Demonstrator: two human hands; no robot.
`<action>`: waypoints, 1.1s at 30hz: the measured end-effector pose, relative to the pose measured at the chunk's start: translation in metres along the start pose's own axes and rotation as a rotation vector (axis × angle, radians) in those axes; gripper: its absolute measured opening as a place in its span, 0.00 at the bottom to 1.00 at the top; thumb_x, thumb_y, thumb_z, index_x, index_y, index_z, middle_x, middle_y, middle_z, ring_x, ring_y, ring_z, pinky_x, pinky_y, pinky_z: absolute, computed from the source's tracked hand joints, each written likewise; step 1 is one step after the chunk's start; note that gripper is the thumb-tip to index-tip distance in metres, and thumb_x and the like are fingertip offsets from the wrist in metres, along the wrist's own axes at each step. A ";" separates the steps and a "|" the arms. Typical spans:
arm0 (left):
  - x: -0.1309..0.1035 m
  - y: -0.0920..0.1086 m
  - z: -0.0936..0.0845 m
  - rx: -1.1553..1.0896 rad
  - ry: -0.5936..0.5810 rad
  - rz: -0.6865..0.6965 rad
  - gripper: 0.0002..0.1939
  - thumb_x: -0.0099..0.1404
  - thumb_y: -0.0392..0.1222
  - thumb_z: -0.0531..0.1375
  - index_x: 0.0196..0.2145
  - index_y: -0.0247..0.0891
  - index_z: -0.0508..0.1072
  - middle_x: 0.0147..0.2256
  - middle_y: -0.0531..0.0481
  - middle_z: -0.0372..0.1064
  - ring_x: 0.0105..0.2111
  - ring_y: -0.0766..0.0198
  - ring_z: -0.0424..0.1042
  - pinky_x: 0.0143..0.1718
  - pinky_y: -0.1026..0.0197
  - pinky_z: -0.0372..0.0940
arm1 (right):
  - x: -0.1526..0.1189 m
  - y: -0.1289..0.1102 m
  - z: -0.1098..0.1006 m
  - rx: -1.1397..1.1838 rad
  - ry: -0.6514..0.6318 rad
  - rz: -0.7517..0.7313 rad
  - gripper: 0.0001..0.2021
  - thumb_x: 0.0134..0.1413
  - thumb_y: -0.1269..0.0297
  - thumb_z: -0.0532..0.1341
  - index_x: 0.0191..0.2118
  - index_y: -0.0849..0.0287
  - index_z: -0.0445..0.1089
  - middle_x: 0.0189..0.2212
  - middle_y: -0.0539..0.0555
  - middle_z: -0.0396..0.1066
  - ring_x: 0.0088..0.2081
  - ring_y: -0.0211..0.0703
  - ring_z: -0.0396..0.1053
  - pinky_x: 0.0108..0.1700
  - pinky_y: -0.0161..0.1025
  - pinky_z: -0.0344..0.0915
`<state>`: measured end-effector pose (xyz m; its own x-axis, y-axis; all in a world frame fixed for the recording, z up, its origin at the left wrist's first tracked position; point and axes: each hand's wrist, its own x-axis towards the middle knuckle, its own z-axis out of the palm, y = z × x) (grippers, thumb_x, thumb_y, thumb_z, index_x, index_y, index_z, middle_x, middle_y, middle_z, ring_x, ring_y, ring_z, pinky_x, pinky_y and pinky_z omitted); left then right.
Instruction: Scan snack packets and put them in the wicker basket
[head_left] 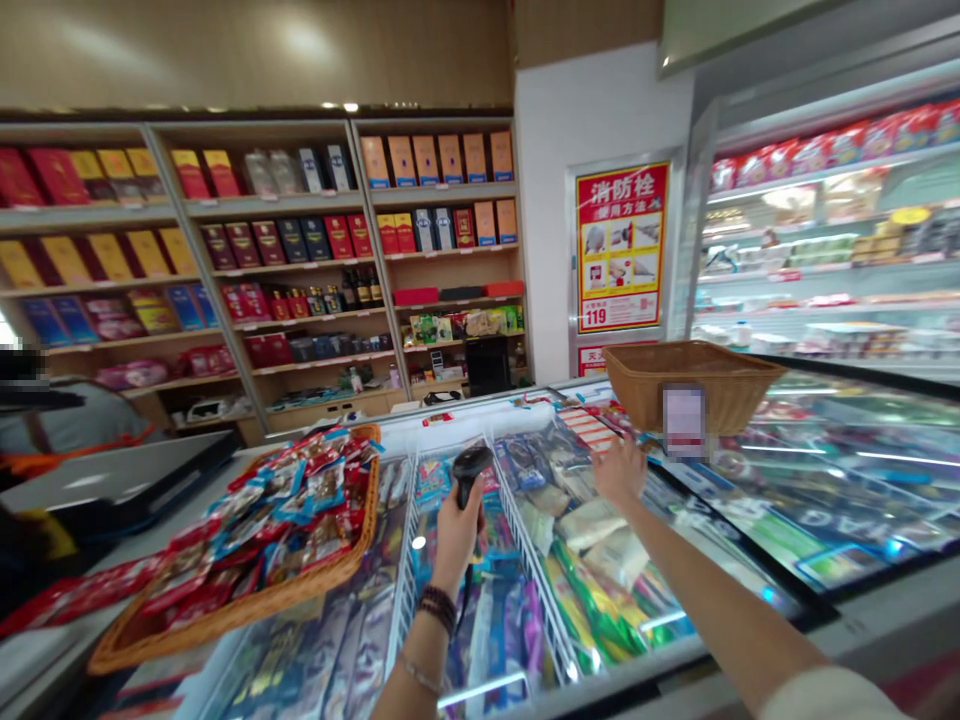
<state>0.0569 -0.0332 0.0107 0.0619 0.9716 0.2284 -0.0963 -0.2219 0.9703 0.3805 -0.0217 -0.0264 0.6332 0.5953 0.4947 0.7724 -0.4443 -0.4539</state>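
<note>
Over the glass-topped freezer [540,690], my left hand [459,525] is wrapped round the handle of a black handheld scanner [472,462]. A dark cord hangs down beside that wrist, which wears a beaded bracelet. Farther right, my right hand [621,470] reaches to the freezer's far part, its fingers at a red-and-white striped packet [587,428]. Whether those fingers grip the packet is too small to tell. Just right of that hand stands a brown woven basket [694,385] with a tag on its front. Colourful frozen packs [592,590] lie under the glass.
A wicker tray [371,500] heaped with red and blue snack packets stands at the left. Beyond it, a person's sleeve [75,420] shows at the left edge. Shelves of boxes [300,240] line the back wall; a lit refrigerated case [825,240] stands at the right.
</note>
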 end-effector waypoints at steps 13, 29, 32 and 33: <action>-0.006 0.007 0.005 0.021 -0.013 -0.045 0.34 0.52 0.78 0.68 0.28 0.43 0.68 0.14 0.59 0.59 0.13 0.68 0.58 0.16 0.65 0.52 | 0.017 0.007 0.002 -0.075 -0.181 -0.020 0.28 0.67 0.55 0.58 0.63 0.71 0.73 0.64 0.81 0.69 0.68 0.73 0.65 0.68 0.64 0.58; -0.002 0.008 -0.006 0.045 -0.029 -0.036 0.34 0.54 0.78 0.65 0.27 0.42 0.65 0.16 0.58 0.59 0.15 0.69 0.59 0.19 0.65 0.54 | -0.018 -0.061 -0.009 -0.019 -0.246 -0.087 0.29 0.66 0.47 0.62 0.63 0.63 0.75 0.61 0.69 0.74 0.64 0.65 0.69 0.63 0.53 0.66; 0.000 0.006 -0.009 0.055 -0.023 -0.022 0.33 0.55 0.77 0.64 0.26 0.42 0.64 0.17 0.57 0.59 0.16 0.69 0.59 0.19 0.64 0.55 | -0.017 -0.067 -0.007 -0.076 -0.345 -0.060 0.30 0.65 0.46 0.63 0.65 0.59 0.74 0.67 0.68 0.68 0.68 0.68 0.63 0.65 0.58 0.63; 0.001 0.005 -0.011 0.057 -0.018 -0.022 0.33 0.55 0.77 0.64 0.25 0.42 0.64 0.17 0.57 0.60 0.16 0.69 0.60 0.19 0.64 0.55 | -0.016 -0.072 -0.004 -0.068 -0.370 -0.071 0.29 0.65 0.46 0.62 0.65 0.57 0.74 0.67 0.67 0.67 0.68 0.68 0.62 0.65 0.58 0.62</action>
<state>0.0459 -0.0324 0.0153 0.0810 0.9747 0.2083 -0.0378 -0.2058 0.9779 0.3149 -0.0023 0.0015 0.5262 0.8223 0.2165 0.8234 -0.4291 -0.3713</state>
